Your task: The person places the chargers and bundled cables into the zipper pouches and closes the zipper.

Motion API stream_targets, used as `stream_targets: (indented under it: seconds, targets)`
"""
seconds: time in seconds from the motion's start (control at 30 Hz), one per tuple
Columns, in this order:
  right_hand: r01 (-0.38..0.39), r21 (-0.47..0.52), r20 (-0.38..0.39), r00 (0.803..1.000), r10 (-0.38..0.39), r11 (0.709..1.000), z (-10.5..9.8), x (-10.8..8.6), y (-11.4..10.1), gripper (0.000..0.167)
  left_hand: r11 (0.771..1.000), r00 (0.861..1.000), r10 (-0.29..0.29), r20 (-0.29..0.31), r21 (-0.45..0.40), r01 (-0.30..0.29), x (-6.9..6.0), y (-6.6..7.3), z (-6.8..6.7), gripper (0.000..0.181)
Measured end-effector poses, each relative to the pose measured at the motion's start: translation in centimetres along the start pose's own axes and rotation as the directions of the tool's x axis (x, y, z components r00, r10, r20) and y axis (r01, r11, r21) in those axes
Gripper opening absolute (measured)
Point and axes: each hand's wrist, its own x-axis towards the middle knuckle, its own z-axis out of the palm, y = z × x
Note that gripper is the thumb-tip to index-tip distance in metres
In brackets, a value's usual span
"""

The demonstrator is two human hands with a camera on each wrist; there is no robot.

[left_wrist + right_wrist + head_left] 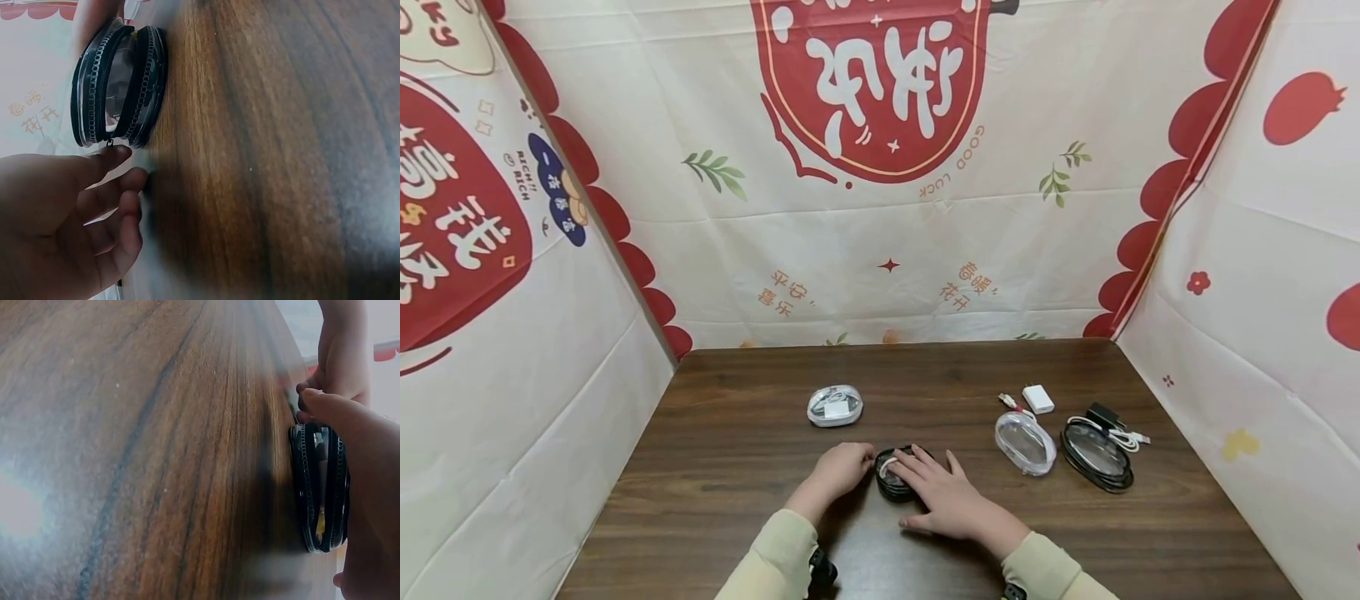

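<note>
Near the middle of the brown table (737, 483), one black-edged clear case (891, 489) stands between two hands, its zipper gaping. At its near end, the left hand (842, 468) pinches the small zipper pull (110, 143) by the fingertips, the other fingers loosely bent; the right hand (946, 498) lies over the case with fingers spread. Four cases can be counted altogether: this one, a pale-edged case (818, 408) farther back, a second pale-edged case (1025, 444) and another black-edged one (1096, 452) side by side at the right. Three adapters show, two white and one black (1102, 415), one of the white ones being seen through the rear case. Two cables lie at the right, one with a red part (1015, 405). The right fingers hide part of the middle case, whose dim contents are hard to make out; both sleeves (775, 554) are cut off by the lower edge.
</note>
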Motion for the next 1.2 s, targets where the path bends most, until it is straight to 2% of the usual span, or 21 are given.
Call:
stream_targets:
  seconds: [0.1, 0.17, 0.33, 0.47, 0.6, 0.87, 1.0, 1.2]
  targets:
    - [-0.009, 0.000, 0.020, 1.000, 0.009, 1.000, -0.1, -0.1, -0.1, 0.082, 0.996, 0.999, -0.007, 0.033, -0.090, 0.010, -0.2, 0.0, 0.1, 0.014]
    - [-0.021, -0.007, 0.033, 0.999, 0.021, 1.000, -0.2, -0.1, -0.2, 0.083, 0.984, 0.998, -0.018, 0.061, -0.175, 0.028, -0.4, 0.1, -0.1, 0.017]
    - [-0.048, -0.020, 0.044, 0.998, 0.049, 0.999, -0.5, -0.2, -0.1, 0.083, 0.926, 0.992, -0.050, 0.116, -0.368, 0.089, -0.9, 0.6, -0.3, 0.015]
    - [-0.059, -0.009, 0.053, 0.997, 0.060, 0.998, -0.5, -0.2, -0.2, 0.082, 0.888, 0.986, -0.076, 0.146, -0.440, 0.133, -1.4, 0.8, -0.5, 0.014]
    - [-0.067, -0.001, 0.058, 0.996, 0.067, 0.998, -0.4, -0.1, -0.4, 0.082, 0.862, 0.983, -0.090, 0.162, -0.481, 0.159, -2.0, 0.8, -0.6, 0.015]
    - [-0.073, -0.005, 0.055, 0.996, 0.073, 0.997, -0.2, 0.1, -0.6, 0.082, 0.859, 0.987, -0.064, 0.149, -0.495, 0.131, -3.0, 0.7, -0.7, 0.019]
    - [-0.081, 0.002, 0.049, 0.996, 0.081, 0.997, -0.3, 0.0, -0.7, 0.082, 0.863, 0.984, -0.078, 0.163, -0.482, 0.148, -3.1, 0.8, -0.5, 0.018]
    - [-0.079, 0.008, 0.050, 0.996, 0.078, 0.997, -0.4, 0.0, -0.8, 0.082, 0.872, 0.985, -0.076, 0.157, -0.468, 0.142, -3.3, 0.9, -0.4, 0.015]
